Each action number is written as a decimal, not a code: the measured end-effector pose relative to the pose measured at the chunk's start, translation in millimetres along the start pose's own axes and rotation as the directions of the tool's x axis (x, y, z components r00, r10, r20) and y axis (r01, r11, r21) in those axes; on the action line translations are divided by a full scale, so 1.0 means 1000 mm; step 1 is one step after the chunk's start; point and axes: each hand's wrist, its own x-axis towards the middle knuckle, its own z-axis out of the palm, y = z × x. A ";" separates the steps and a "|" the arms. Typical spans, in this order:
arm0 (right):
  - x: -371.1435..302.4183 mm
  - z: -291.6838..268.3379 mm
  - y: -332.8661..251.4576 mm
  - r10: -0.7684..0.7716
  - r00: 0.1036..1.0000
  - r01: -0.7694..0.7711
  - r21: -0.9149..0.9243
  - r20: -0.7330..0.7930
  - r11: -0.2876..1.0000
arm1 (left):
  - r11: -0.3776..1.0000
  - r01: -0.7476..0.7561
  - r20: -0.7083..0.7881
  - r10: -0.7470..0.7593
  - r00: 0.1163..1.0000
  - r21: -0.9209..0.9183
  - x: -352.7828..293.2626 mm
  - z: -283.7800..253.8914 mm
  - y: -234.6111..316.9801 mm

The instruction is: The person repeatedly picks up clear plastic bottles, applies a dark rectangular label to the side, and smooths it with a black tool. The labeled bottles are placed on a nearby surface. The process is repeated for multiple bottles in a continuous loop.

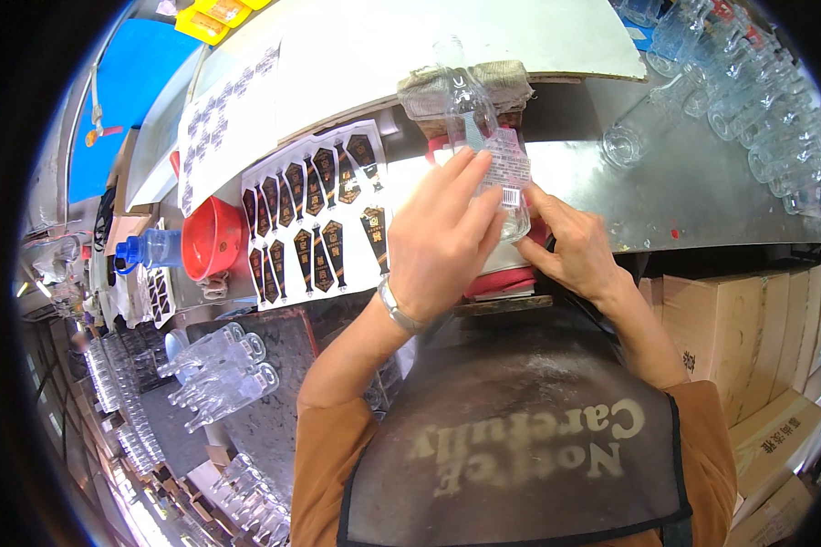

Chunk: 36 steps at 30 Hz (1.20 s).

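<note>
From where I stand, the clear glass bottle lies in front of the person, neck pointing away, over a padded rest at the near edge of the white board; the left hand lies open across it, fingertips against the white printed label, though its thumb is out of my sight; the right hand grips the bottle near its base, thumb low and fingers up along the label's right side.

To do this smoothing well, I'd keep the base steady with the right hand, square the label to the bottle's length, then stroke from the middle outward with light, even pressure; the label's right edge seems to stand a little off the glass, so a crease or trapped air looks the likeliest trouble there; the left fingers hide part of the label, so lifting them for a check seems wise.

Around the work, a sheet of dark tie-shaped stickers lies just beside the left forearm, near enough for a sleeve to catch; beyond it sit a red bowl and a blue-capped jug; on the metal tabletop to the right, clear glassware crowds the far side, well apart from the hands; cardboard boxes fill the space below.
</note>
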 end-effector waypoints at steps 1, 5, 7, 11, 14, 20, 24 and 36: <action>0.000 0.001 0.001 -0.007 1.000 0.007 0.008 -0.003 1.000 | 1.000 0.008 0.032 -0.007 0.999 -0.030 -0.001 -0.002 0.002; 0.000 -0.001 -0.002 0.003 1.000 -0.003 -0.006 0.014 1.000 | 0.992 0.025 0.067 -0.017 0.998 -0.125 0.005 -0.008 -0.006; 0.001 -0.002 -0.005 -0.018 1.000 0.018 -0.046 0.005 0.999 | 0.993 0.043 0.071 -0.035 0.997 -0.106 0.012 -0.002 -0.016; 0.002 -0.004 -0.006 -0.046 0.999 0.044 -0.082 -0.027 0.996 | 0.989 0.131 0.060 -0.127 0.990 -0.066 0.000 0.015 -0.023; 0.003 -0.006 -0.007 -0.005 1.000 0.006 -0.062 0.028 0.998 | 0.973 0.216 -0.074 -0.222 0.972 -0.083 -0.015 0.031 -0.011; 0.012 -0.029 0.000 0.055 0.986 -0.086 0.191 0.159 0.978 | 0.883 0.336 -0.003 -0.357 0.934 -0.328 -0.012 0.026 -0.012; 0.028 -0.028 0.003 0.306 0.918 -0.396 0.515 0.253 0.761 | 0.851 0.326 0.012 -0.353 0.936 -0.412 -0.013 0.021 -0.022; 0.057 -0.008 0.005 0.327 0.923 -0.384 0.462 0.201 0.799 | 0.859 0.317 0.013 -0.341 0.940 -0.401 -0.018 0.035 -0.024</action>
